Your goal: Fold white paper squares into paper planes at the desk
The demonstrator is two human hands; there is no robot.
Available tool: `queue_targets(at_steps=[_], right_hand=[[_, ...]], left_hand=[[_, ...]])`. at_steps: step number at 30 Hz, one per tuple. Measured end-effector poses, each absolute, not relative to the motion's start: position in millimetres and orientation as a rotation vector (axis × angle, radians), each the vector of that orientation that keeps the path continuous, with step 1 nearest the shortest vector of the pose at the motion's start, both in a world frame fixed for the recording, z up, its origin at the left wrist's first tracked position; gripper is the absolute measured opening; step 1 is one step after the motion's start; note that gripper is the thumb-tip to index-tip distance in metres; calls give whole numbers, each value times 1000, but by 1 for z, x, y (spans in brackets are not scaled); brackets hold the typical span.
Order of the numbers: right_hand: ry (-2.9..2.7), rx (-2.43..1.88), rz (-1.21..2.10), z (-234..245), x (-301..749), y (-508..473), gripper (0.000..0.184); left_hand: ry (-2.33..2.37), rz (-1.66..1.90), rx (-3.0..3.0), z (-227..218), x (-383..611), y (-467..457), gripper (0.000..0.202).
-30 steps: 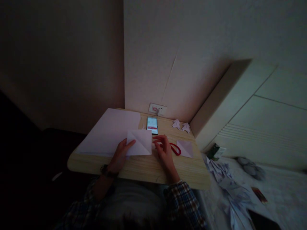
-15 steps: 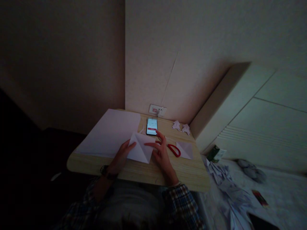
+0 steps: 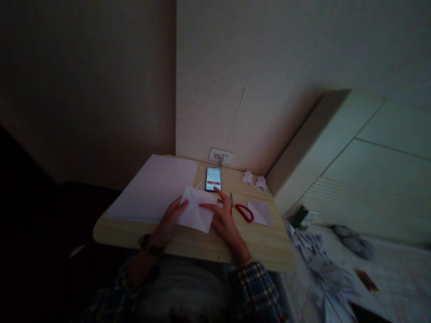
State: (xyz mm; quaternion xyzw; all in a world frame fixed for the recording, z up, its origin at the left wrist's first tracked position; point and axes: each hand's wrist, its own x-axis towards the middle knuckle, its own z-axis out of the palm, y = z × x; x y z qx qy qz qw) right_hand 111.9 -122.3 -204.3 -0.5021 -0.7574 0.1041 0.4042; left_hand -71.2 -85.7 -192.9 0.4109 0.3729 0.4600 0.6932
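Observation:
A creased white paper square [image 3: 198, 211] is held up over the front of the table, its fold lines crossing near the middle. My left hand [image 3: 170, 222] grips its left edge, thumb on top. From the right, my right hand [image 3: 225, 220] holds the other edge, with one finger stretched across the upper face and another raised toward the phone [image 3: 213, 177]. The thumb of that hand is partly hidden at the paper's edge. Red-handled scissors [image 3: 244, 212] lie just right of my right hand. Beyond them rests another creased paper square [image 3: 260, 211].
A large stack of white paper [image 3: 151, 186] covers the table's left side. Two small folded paper figures [image 3: 254, 179] stand at the back right. A wall socket [image 3: 221, 155] sits behind the phone. Crumpled papers [image 3: 316, 255] lie on the bed at right.
The paper square has turned flatter and shifted slightly left, showing more of its crossing creases. My right hand has moved a little left with it, uncovering the scissors' blades.

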Motion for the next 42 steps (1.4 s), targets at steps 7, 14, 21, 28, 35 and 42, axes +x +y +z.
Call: queue_targets(at_steps=[7,14,21,28,35,42], right_hand=[[-1903,-1224,270,-203,114,-122,26],[-1908,-1223,297,-203,113,-122,25],[-1855,-1268,354,-200,111,-123,18],[-1821,-1250,339,-200,110,-124,9],[-1893,-1240,304,-197,109,-125,5],[-1917,-1209,301,-197,110,-123,9]], left_hand=[[877,950,1228,-202,-69,-80,57],[948,958,1338,-201,-69,-81,66],[944,947,1467,-206,-70,-76,61],[916,924,1466,-208,-70,-75,62],[1034,931,1512,-197,-67,-80,61],[997,935,1532,-200,-67,-78,57]])
